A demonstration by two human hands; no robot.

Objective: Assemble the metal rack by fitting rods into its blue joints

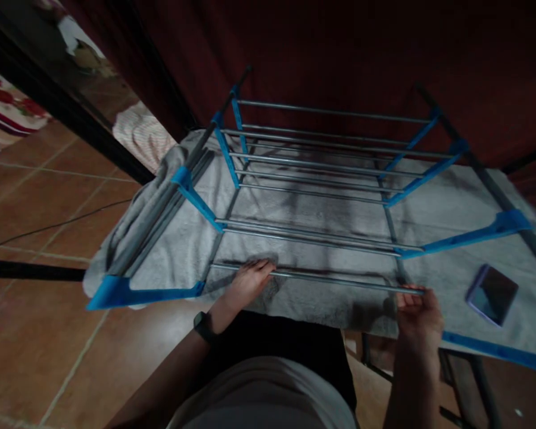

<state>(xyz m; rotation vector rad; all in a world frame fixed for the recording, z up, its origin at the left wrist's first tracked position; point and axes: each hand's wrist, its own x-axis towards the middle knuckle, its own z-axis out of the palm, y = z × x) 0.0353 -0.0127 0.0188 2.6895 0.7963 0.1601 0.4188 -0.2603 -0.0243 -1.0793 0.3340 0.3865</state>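
A folding drying rack (321, 167) with grey metal rods and blue plastic joints stands before me, and a grey towel (183, 244) is spread over its lower level. My left hand (248, 283) is closed around the nearest rod (330, 279) close to its left end. My right hand (417, 316) grips the same rod at its right end. A black watch sits on my left wrist.
A phone (492, 294) lies face up on the towel at the right. Terracotta floor tiles (49, 196) stretch to the left, crossed by a thin cable (53, 225). A dark red curtain (339, 53) hangs behind the rack.
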